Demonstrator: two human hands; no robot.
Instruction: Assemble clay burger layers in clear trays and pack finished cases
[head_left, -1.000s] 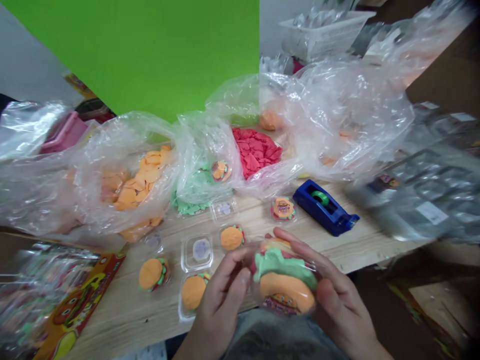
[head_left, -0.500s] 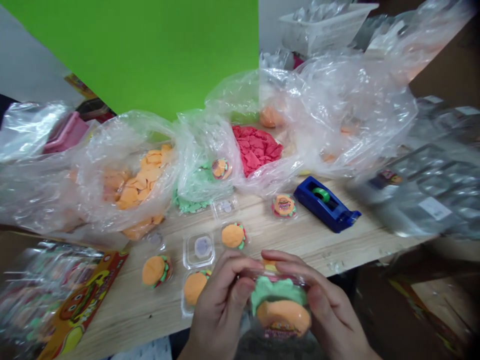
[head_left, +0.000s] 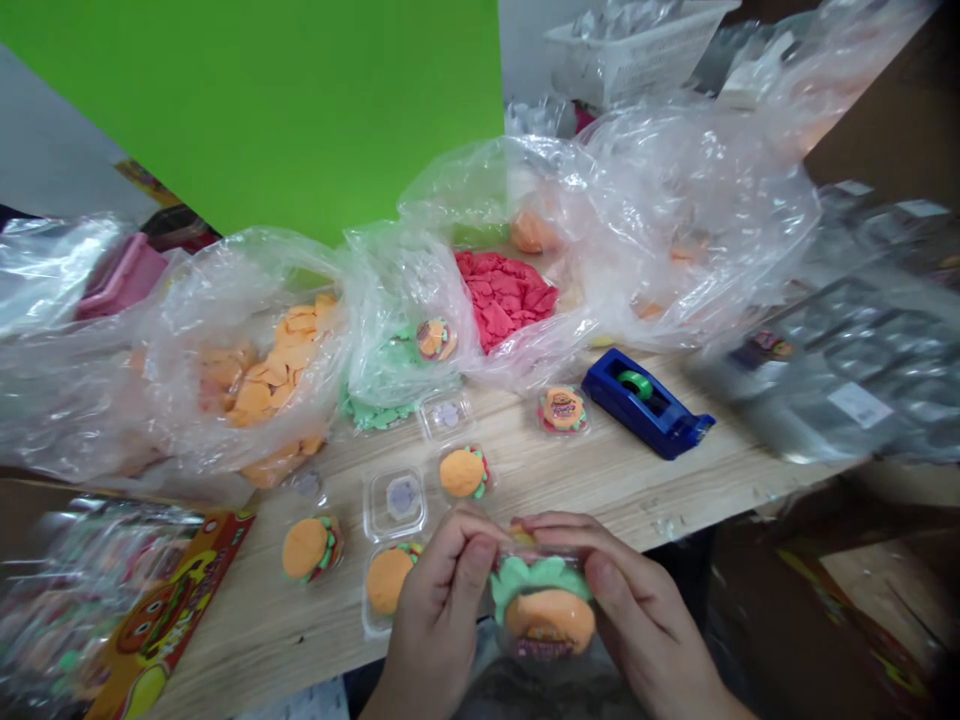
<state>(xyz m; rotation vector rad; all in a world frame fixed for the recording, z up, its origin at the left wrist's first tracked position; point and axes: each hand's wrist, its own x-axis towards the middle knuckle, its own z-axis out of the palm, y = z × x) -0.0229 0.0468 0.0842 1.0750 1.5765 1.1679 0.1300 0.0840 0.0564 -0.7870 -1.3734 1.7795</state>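
Observation:
A toy burger in a clear plastic case (head_left: 547,610) is held between both hands at the table's front edge; its orange bun and green lettuce layer show through the lid, which carries a printed label. My left hand (head_left: 450,600) grips the case's left side, thumb on top. On the right side, my right hand (head_left: 630,600) is wrapped round it in the same way. Left of my hands, a burger sits in an open clear case (head_left: 390,580). Another orange-bunned burger (head_left: 463,472) lies behind, and one more burger (head_left: 309,548) stands further left.
A blue tape dispenser (head_left: 646,405) and a labelled burger case (head_left: 562,410) lie at the right. Plastic bags hold orange pieces (head_left: 277,375), green pieces (head_left: 382,400) and red pieces (head_left: 502,300). Clear trays (head_left: 862,370) stand far right, a printed display box (head_left: 165,610) at left.
The cased burger has moved slightly left and up in my hands, and its label side is turned a little. My hands still grip it; the view has shifted slightly.

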